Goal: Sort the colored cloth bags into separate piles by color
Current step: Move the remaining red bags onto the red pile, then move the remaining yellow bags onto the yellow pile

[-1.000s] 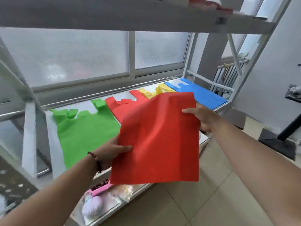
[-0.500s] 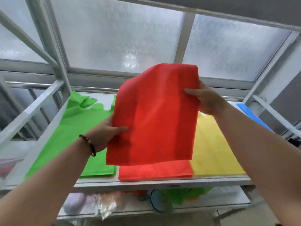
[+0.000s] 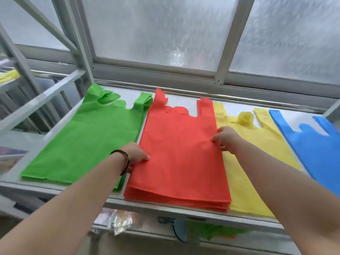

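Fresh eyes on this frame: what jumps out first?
Four bright bag piles in a row on the shelf: green pile, red pile, yellow pile, blue pile. Left hand and right hand grip the red pile's side edges.

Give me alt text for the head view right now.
Both hands rest on the red pile, left hand at its left edge, right hand at its right edge. It lies on a shelf between the green pile and yellow pile, with the blue pile far right.
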A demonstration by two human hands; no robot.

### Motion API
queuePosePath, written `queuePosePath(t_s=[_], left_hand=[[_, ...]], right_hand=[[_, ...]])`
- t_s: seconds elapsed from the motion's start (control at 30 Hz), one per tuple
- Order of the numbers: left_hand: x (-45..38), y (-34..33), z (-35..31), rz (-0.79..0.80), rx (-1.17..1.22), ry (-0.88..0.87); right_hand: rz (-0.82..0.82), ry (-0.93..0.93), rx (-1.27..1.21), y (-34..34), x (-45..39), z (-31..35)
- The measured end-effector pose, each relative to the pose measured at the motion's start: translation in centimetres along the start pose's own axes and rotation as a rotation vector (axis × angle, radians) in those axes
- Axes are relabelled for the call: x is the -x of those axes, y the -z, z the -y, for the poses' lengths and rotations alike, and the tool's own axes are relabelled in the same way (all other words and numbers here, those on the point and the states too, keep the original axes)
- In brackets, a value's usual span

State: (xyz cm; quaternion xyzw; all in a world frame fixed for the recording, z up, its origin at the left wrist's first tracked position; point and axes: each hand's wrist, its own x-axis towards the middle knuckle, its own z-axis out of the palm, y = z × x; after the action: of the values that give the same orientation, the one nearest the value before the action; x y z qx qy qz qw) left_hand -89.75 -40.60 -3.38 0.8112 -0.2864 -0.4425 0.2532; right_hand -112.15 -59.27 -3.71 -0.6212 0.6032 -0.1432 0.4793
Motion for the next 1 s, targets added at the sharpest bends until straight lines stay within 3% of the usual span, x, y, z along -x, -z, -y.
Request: queuePosePath(t_s=[0.2, 0.3, 0.4, 0.63, 0.8, 1.0], left_hand=[[1.0, -0.5, -0.4, -0.093, -0.116, 0.132], [1.5, 0.9, -0.8, -0.22, -0.161, 0.078], [3.1, 3.2, -2.4, -0.294, -0.362, -0.068], [7.9, 8.0, -3.6, -0.481, -0.562, -0.225], [13.4, 9.6, -0.2, -0.607, -0.561, -0.159], [21.4, 13.8, 6.2, -0.761, -0.526, 0.049]], right_hand=[[-0.027, -0.014, 0.289, 0.4, 1.7, 0.7], [-0.038, 0.058, 0.508, 1.5, 3.2, 2.3], [-0.04, 0.229, 0.73, 2.6, 4.6, 5.0], [0.048, 0.72, 0.873, 1.0, 8.6, 11.3], [0.142, 1.008, 0.907, -4.3, 12.9, 15.1], [0.276, 1.201, 0.875, -12.1, 18.8, 19.2]])
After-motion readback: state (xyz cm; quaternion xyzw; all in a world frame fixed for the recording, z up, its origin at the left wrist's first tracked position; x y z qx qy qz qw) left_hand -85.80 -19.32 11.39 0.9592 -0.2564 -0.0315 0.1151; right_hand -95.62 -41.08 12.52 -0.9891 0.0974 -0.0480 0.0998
